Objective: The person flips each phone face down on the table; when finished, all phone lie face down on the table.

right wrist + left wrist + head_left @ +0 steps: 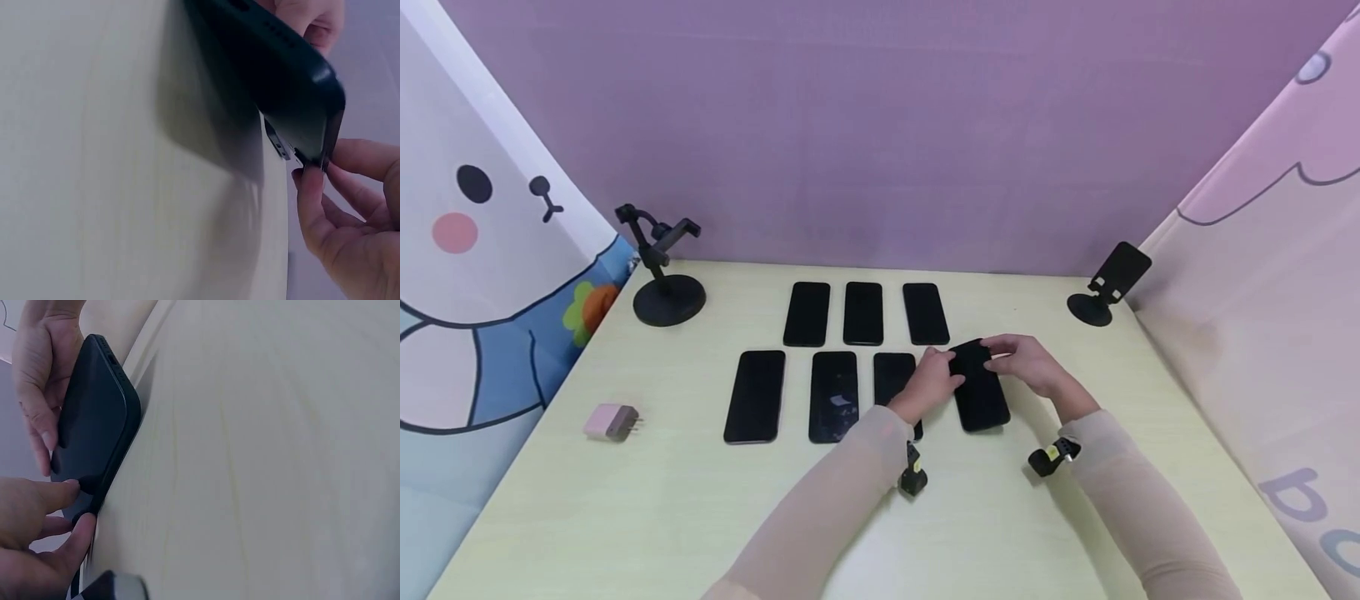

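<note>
A black smartphone (981, 398) is held between both hands at the right end of the front row of phones. My left hand (928, 385) pinches its left edge near the far end, with a finger on the dark screen. The right hand (1032, 365) pinches the opposite edge between thumb and fingers. In the right wrist view the phone (275, 69) is tilted, its near end raised off the table with a shadow below. Beneath the left wrist, another phone (892, 372) lies partly hidden.
Two more front-row phones, a left one (756, 396) and a smudged one (833, 396), lie flat. Behind them is a back row of three, including a middle phone (863, 313). Phone stands (668, 300) (1118, 273) occupy both far corners. A pink-grey plug charger (612, 422) lies left.
</note>
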{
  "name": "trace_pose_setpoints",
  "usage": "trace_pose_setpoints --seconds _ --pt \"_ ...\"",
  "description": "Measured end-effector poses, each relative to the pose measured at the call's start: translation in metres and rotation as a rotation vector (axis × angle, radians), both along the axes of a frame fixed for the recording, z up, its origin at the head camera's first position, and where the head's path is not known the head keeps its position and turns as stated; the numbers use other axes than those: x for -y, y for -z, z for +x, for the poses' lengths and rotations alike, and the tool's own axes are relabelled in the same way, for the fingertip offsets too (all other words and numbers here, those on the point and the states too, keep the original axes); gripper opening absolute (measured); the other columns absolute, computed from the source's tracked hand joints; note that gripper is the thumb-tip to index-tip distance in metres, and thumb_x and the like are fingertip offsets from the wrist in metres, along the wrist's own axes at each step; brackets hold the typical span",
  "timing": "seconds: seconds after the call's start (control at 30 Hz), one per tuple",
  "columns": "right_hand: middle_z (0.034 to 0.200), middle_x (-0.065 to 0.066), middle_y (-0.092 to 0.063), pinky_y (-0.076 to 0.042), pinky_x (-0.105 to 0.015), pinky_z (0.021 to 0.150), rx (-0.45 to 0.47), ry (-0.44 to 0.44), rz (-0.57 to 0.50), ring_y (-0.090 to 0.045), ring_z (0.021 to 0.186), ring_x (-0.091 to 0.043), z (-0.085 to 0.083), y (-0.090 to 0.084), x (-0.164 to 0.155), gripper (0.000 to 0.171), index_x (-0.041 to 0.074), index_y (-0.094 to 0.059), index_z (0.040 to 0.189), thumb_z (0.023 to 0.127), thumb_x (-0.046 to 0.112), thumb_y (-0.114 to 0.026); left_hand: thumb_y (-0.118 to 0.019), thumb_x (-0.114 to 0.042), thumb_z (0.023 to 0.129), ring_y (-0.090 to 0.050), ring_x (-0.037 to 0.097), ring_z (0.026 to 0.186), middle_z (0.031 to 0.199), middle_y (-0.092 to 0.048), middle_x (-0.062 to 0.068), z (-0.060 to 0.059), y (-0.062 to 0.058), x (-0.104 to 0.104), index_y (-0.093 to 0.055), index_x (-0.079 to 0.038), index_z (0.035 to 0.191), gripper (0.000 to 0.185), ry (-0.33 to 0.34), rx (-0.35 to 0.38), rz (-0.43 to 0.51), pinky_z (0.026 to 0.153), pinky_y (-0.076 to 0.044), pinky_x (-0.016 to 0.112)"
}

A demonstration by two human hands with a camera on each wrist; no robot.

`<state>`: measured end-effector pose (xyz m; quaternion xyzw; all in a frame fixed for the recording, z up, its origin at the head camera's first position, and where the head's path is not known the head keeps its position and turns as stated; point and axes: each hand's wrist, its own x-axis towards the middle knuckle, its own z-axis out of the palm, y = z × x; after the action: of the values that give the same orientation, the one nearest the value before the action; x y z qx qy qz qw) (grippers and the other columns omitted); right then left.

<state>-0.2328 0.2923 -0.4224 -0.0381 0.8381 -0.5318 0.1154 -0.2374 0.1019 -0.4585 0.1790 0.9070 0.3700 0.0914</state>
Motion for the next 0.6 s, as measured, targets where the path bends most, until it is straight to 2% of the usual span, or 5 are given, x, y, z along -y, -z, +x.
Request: trace_pose_setpoints --seconds 0.13,0.3,0.4,0.6 --pt "0.127 -0.030 -0.053 -0.053 -0.029 0.080 -0.011 -0.001 -0.067 -0.060 0.098 -0.015 0.000 -0.002 0.000 0.046 -0.014 -0.049 0.132 0.090 -0.004 -0.064 -0.065 -0.019 0.096 -0.050 0.024 0.119 0.126 -0.060 0.016 0.001 0.001 -0.002 -0.056 0.004 0.133 0.045 -0.006 -0.045 0.043 0.100 -0.040 0.028" --pt "0.128 -0.029 -0.051 -0.052 -0.028 0.081 0.002 0.013 -0.140 -0.059 0.100 -0.014 0.000 -0.006 0.000 0.046 -0.012 -0.047 0.134 0.091 -0.003 -0.063 -0.066 -0.018 0.095 -0.055 0.023 0.106 0.116 -0.060 0.016 0.001 0.006 -0.008 -0.056 0.003 0.134 0.045 -0.012 -0.068 0.136 0.096 -0.042 0.027" --pt "0.129 -0.031 -0.049 -0.053 -0.029 0.081 0.008 0.006 -0.175 -0.061 0.097 -0.013 0.001 -0.007 0.001 0.047 -0.013 -0.045 0.135 0.092 -0.003 -0.062 -0.066 -0.016 0.095 -0.056 0.022 0.100 0.114 -0.057 0.015 0.002 0.009 -0.011 -0.055 0.003 0.135 0.046 -0.023 -0.063 0.217 0.092 -0.044 0.027" --pt "0.134 -0.034 -0.043 -0.052 -0.031 0.084 0.027 -0.020 -0.240 -0.062 0.097 -0.014 0.003 -0.007 0.001 0.046 -0.016 -0.040 0.136 0.095 -0.004 -0.057 -0.066 -0.010 0.094 -0.061 0.023 0.101 0.118 -0.057 0.016 0.005 0.012 -0.015 -0.054 -0.001 0.138 0.046 -0.064 -0.012 0.439 0.085 -0.047 0.025"
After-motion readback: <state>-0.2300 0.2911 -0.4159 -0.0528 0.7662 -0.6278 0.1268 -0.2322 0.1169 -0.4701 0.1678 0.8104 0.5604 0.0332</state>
